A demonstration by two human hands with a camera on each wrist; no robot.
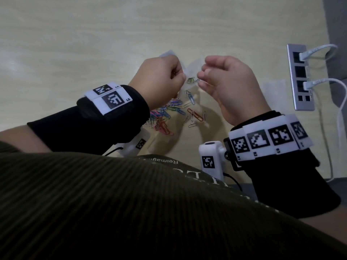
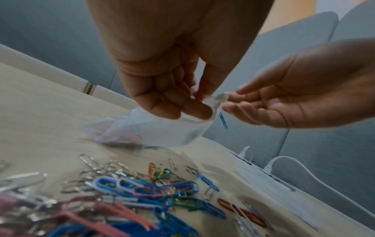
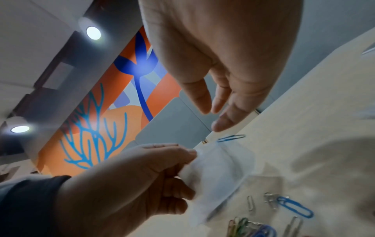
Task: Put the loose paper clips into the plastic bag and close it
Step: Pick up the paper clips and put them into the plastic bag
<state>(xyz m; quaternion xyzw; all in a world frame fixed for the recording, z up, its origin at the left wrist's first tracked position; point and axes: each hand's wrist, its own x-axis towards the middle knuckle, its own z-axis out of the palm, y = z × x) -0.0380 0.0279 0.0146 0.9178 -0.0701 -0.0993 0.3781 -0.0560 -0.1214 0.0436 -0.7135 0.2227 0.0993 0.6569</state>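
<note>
Just above the pale wooden table [image 1: 75, 34], the left hand [image 1: 159, 79] pinches the rim of a small clear plastic bag [image 2: 154, 129], whose bottom touches the table. The right hand [image 1: 225, 81] hovers beside the bag's mouth, fingers loosely spread and holding nothing, a slim blue paper clip [image 3: 230, 138] beneath them. Loose coloured and silver wire paper clips [image 1: 169, 113] lie heaped on the table, nearer the person than the bag.
</note>
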